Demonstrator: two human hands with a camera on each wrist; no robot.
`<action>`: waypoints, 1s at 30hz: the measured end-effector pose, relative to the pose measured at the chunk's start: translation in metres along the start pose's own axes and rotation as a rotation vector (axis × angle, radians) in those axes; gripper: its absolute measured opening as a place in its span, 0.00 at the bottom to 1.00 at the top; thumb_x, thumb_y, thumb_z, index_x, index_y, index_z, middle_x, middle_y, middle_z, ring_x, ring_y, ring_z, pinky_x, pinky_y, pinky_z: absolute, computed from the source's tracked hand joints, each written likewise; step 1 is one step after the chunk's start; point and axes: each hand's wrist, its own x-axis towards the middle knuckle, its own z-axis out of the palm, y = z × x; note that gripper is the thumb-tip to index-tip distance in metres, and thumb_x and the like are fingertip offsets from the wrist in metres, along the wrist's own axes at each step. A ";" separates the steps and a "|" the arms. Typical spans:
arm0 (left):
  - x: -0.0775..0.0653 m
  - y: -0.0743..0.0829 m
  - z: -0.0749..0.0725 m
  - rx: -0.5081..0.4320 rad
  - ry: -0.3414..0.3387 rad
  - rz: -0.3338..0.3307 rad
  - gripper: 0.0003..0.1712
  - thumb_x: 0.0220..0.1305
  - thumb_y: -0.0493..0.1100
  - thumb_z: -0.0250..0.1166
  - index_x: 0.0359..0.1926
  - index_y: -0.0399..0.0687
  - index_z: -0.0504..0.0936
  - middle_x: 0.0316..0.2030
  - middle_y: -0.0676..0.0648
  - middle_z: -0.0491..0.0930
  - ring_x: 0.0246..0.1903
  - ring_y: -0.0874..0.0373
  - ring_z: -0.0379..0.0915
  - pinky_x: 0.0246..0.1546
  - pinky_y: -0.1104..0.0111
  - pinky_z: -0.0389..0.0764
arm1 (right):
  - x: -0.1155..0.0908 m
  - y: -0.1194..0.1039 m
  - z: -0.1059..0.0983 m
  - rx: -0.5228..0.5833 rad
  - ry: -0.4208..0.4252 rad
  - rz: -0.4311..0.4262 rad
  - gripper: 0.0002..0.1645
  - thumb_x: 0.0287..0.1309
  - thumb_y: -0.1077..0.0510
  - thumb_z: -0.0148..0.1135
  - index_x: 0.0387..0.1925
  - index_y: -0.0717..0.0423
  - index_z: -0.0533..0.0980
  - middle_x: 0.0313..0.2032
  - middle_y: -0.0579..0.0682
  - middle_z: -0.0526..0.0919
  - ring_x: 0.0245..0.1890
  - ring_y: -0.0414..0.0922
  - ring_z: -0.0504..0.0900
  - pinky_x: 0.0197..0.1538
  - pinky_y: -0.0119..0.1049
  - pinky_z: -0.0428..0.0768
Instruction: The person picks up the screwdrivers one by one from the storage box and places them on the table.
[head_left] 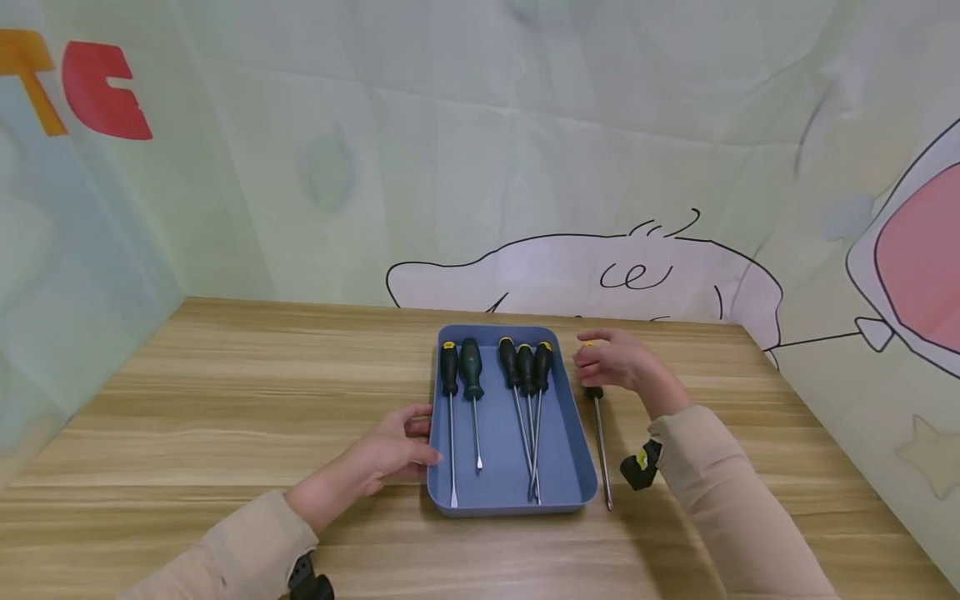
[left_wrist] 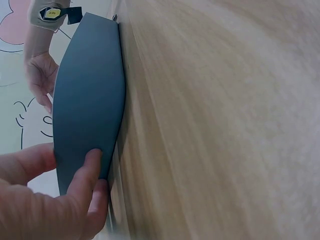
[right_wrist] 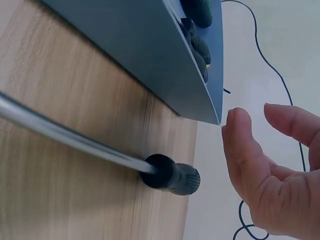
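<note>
A blue tray holds several screwdrivers with dark handles and metal shafts. Two lie on its left, among them a green-handled screwdriver; the others lie close together on its right, their shafts crossing. My left hand grips the tray's left wall, thumb at the rim and fingers against the outside. Beyond the tray's right side, a screwdriver rests on the table, its black handle pointing away from me. Above that handle hovers my right hand, its fingers apart and holding nothing in the right wrist view.
The wooden table extends around the tray. A printed cloth backdrop stands behind the table and along its sides. In the right wrist view, a dark cable runs in the background.
</note>
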 end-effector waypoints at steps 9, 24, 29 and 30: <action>-0.001 0.001 0.000 0.006 -0.006 -0.001 0.41 0.49 0.19 0.58 0.66 0.30 0.55 0.54 0.29 0.64 0.41 0.46 0.72 0.39 0.57 0.82 | 0.003 -0.007 0.011 0.014 -0.015 -0.004 0.36 0.61 0.66 0.51 0.69 0.65 0.51 0.52 0.67 0.69 0.28 0.41 0.78 0.37 0.34 0.82; -0.001 0.001 0.000 0.006 0.001 -0.002 0.41 0.48 0.19 0.58 0.66 0.30 0.56 0.53 0.29 0.64 0.40 0.47 0.72 0.39 0.57 0.82 | 0.010 -0.013 0.032 0.049 -0.025 -0.005 0.35 0.61 0.66 0.52 0.68 0.64 0.53 0.57 0.71 0.67 0.30 0.44 0.80 0.34 0.34 0.83; 0.000 0.001 0.000 0.012 0.001 0.003 0.41 0.48 0.19 0.58 0.66 0.30 0.56 0.53 0.29 0.64 0.40 0.46 0.72 0.38 0.57 0.82 | 0.013 -0.015 0.040 0.068 -0.037 -0.003 0.35 0.61 0.68 0.52 0.68 0.64 0.53 0.54 0.70 0.70 0.29 0.44 0.79 0.34 0.34 0.82; 0.000 0.001 0.000 0.013 0.001 0.004 0.41 0.48 0.19 0.58 0.66 0.30 0.56 0.53 0.29 0.64 0.40 0.46 0.72 0.38 0.57 0.82 | 0.013 -0.016 0.042 0.070 -0.040 -0.003 0.35 0.61 0.68 0.52 0.68 0.65 0.52 0.53 0.70 0.70 0.29 0.44 0.79 0.34 0.34 0.82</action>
